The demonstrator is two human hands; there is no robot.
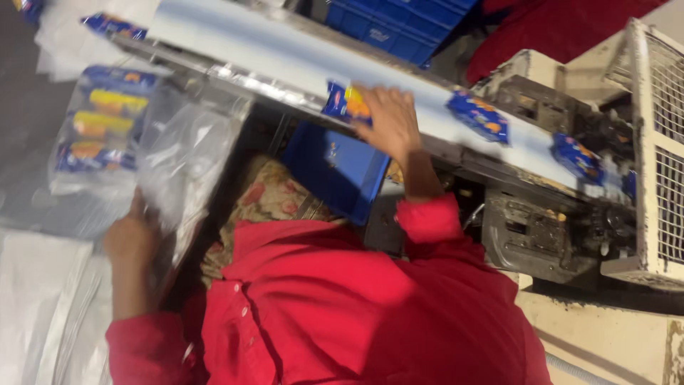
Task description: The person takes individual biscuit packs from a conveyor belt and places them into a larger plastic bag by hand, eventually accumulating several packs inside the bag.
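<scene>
**Two hands, one on the belt and one on the bag**

Two hands are at work, well apart from each other. Our right hand (390, 122), at upper centre of the frame, lies palm down over a blue packet (345, 102) on the conveyor belt (285, 53), fingers curled onto it; we cannot tell whether it is truly gripped or only covered. Our left hand (130, 235), at middle left, is closed on the edge of a clear plastic bag (182, 150) and holds its mouth up beside the belt's frame.

Judging from this, the packet could slide out from under the right hand, since the fingers press it flat and do not visibly wrap it. The thin film could also fold shut or slip from the left hand, because only one edge is pinched. The red sleeve (427, 217) sits near the belt's edge and could catch there.

Counting outward: on the belt we see three blue packets, the one under the hand, a second (479, 115) right of it, and a third (576, 157) further right near the wire guard (666, 114). A filled bag (100, 128) at upper left shows about four packets stacked inside, blurred. Another packet (114, 26) lies at the top left edge. One blue crate (335, 171) stands under the belt, and more blue crates (399, 25) are at top centre.
</scene>
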